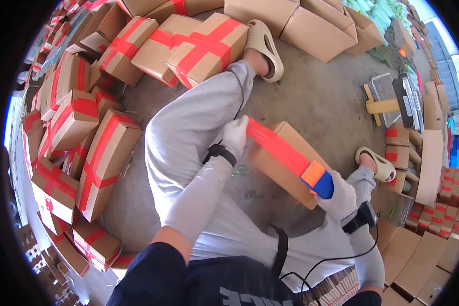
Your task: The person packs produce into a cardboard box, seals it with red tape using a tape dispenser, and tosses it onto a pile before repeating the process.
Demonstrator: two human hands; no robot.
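A cardboard box (285, 176) lies between my legs on the floor, tilted in the view. Red tape (273, 143) stretches above it from my left hand to a blue and orange tape dispenser (319, 178). My left hand (234, 135), in a white glove, is closed on the free end of the tape. My right hand (339, 199), also gloved, is wrapped round the dispenser at the box's right end. Both wrists carry black straps. The dispenser partly covers the box, and my right fingers are partly hidden behind it.
Taped boxes (99, 163) are piled at the left, and more (209, 51) stand by my left foot. Open boxes (319, 30) are at the top. A scale (408, 102) stands at the right, with flat cardboard (410, 255) below it.
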